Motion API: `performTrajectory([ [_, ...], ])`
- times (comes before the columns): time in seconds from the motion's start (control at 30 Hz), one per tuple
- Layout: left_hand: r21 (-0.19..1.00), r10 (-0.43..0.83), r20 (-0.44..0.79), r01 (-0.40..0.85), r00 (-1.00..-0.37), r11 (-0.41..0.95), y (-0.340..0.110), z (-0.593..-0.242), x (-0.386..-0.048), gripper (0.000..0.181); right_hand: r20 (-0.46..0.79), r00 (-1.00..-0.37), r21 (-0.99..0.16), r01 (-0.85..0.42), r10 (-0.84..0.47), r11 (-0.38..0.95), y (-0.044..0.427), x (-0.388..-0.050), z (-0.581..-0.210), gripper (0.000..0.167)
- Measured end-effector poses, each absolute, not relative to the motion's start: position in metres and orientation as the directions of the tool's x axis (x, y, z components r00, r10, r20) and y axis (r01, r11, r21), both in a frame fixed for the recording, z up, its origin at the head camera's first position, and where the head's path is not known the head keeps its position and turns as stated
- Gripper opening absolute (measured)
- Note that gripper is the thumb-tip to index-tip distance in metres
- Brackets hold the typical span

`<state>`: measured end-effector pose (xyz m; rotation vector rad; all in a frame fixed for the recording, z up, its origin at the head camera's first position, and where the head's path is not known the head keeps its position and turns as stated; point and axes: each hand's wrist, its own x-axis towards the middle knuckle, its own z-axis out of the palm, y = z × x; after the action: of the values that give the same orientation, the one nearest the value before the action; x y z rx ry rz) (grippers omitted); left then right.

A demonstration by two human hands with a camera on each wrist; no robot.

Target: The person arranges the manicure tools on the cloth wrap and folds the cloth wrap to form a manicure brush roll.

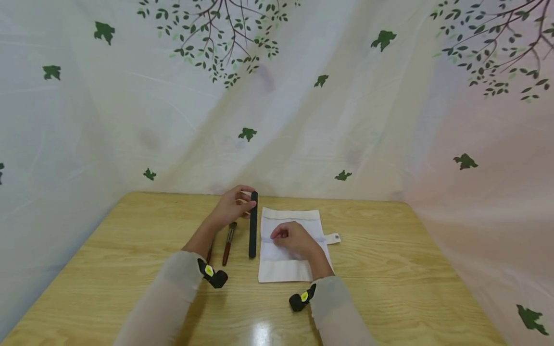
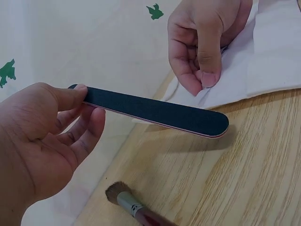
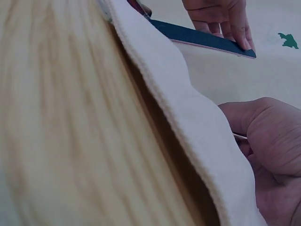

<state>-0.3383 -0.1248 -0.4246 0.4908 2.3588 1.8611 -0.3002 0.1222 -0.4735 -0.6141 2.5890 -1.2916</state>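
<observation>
My left hand (image 1: 231, 210) pinches a black nail file (image 1: 253, 230) near its far end, thumb on the upper face and fingers beneath. In the left wrist view the nail file (image 2: 155, 111) is held over the wood, with a thin pink layer along its edge. My right hand (image 1: 295, 239) is over the white cloth roll-up pouch (image 1: 283, 271), which lies spread out to the right of the file. Thumb and fingers of the right hand (image 2: 202, 52) pinch a fold of the cloth. The pouch's edge (image 3: 160, 89) stands raised off the table in the right wrist view.
A brush (image 1: 229, 244) with a reddish-brown handle lies left of the file. Another dark red handle (image 1: 209, 252) is partly hidden by the left forearm. A snap tab (image 1: 333, 238) sticks out from the pouch's right side. Behind the wooden table (image 1: 389, 269) hangs a leaf-printed curtain (image 1: 294, 144).
</observation>
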Motion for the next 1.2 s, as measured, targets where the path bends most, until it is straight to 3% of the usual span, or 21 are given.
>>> performTrajectory([
  [0.47,0.978,0.206,0.162,0.186,-0.965,0.1,-0.098,-0.426,-0.355,0.038,0.003,-0.895,-0.787,-0.277,-0.445,0.552,0.124,-0.302,-0.475,0.005],
  [0.8,0.956,-0.009,0.294,0.294,-0.956,0.009,-0.085,-0.428,-0.368,0.04,-0.003,-0.888,-0.797,-0.276,-0.46,0.537,0.123,-0.303,-0.475,0.007],
  [0.97,0.962,-0.106,0.268,0.271,-0.958,-0.02,-0.08,-0.431,-0.369,0.038,-0.004,-0.885,-0.798,-0.277,-0.465,0.535,0.122,-0.303,-0.475,0.006],
  [1.2,0.979,-0.097,0.201,0.204,-0.975,-0.028,-0.08,-0.439,-0.373,0.039,0.01,-0.877,-0.79,-0.301,-0.481,0.533,0.122,-0.304,-0.477,0.004],
])
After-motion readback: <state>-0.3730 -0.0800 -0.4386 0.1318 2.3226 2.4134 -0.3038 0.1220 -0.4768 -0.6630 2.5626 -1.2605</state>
